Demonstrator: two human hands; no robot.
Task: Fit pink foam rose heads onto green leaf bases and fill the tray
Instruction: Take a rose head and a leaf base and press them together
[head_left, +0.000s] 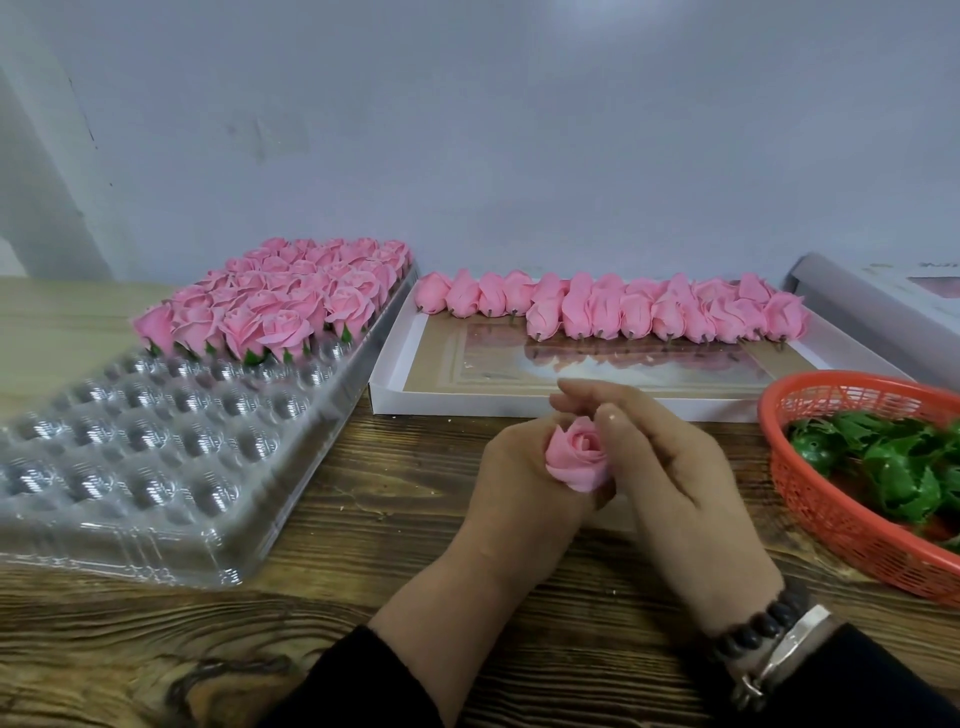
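Rose head (576, 457) is pinched between fingers of both hands, left hand (511, 478) and right hand (670, 467), above the tabletop's near middle, while the tray (171, 499) has only far rows filled.

text: none could be read | box lid (893, 291) at far right: carried faint dark marks (too blurred to make out as letters) | printed sheet (498, 366) in the white box: showed only a picture, no legible words | labels, brands, numbers: none were legible
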